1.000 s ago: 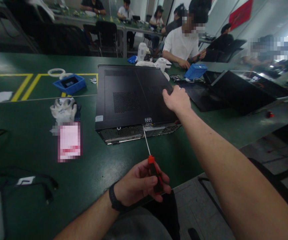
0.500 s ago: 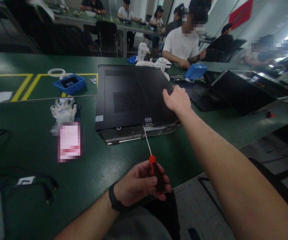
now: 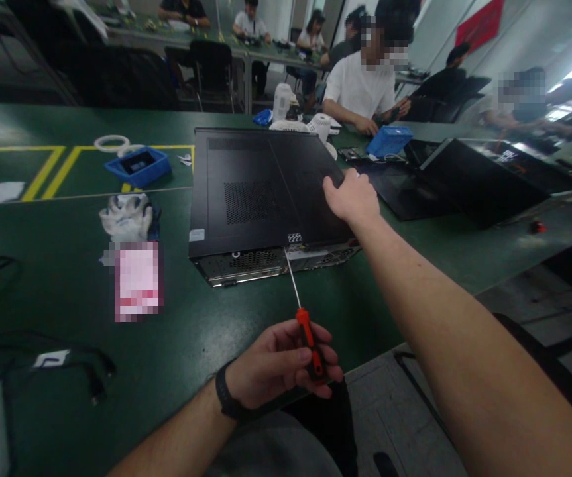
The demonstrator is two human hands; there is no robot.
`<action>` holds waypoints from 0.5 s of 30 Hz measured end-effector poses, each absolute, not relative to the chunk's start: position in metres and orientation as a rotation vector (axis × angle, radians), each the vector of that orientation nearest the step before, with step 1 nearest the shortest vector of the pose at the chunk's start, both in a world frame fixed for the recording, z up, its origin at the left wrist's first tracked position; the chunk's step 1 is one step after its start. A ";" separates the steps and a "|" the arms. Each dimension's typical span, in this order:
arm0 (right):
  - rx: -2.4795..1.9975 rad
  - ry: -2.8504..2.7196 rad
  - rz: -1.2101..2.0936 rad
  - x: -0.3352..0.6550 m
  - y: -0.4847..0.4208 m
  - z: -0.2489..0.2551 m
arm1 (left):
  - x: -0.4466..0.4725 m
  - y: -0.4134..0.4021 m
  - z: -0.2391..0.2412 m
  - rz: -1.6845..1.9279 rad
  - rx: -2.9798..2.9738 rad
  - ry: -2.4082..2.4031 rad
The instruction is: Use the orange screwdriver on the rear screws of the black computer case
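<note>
The screwdriver has turned about its shaft since half a second ago: its handle now shows a red strip along the top where a dark face showed, while the black computer case has stayed put. The case lies flat on the green table, and the screwdriver's tip meets its near face, just under the top panel's edge. The left hand grips the handle with thumb and bent fingers; the right hand grasps the case's right edge, thumb on the top panel. Left of the case, apart from it, a blue bin holds a dark object, too dim to identify; beyond the case's right side stands another blue bin, whose contents cannot be made out. Two white rings lie beside the left bin, one partly behind it. Nearer are bunched gloves, touching a blurred pink rectangle, and black cables lie at lower left. The case partly hides white parts behind it. A flat black panel lies to its right, partly behind the right forearm, and a co-worker in white sits beyond.
</note>
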State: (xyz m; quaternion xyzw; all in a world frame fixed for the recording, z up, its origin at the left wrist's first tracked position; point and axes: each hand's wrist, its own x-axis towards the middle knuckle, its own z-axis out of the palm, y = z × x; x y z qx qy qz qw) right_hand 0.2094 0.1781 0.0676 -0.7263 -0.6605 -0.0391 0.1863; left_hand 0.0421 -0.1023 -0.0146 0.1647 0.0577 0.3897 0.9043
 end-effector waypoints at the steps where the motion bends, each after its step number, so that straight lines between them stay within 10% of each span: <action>1: -2.043 -1.861 -0.108 0.209 0.178 0.068 | 0.042 -0.102 -0.015 0.808 0.342 0.118; 15: -1.926 -1.866 -0.143 0.210 0.171 0.070 | 0.046 -0.102 -0.020 0.817 0.358 0.148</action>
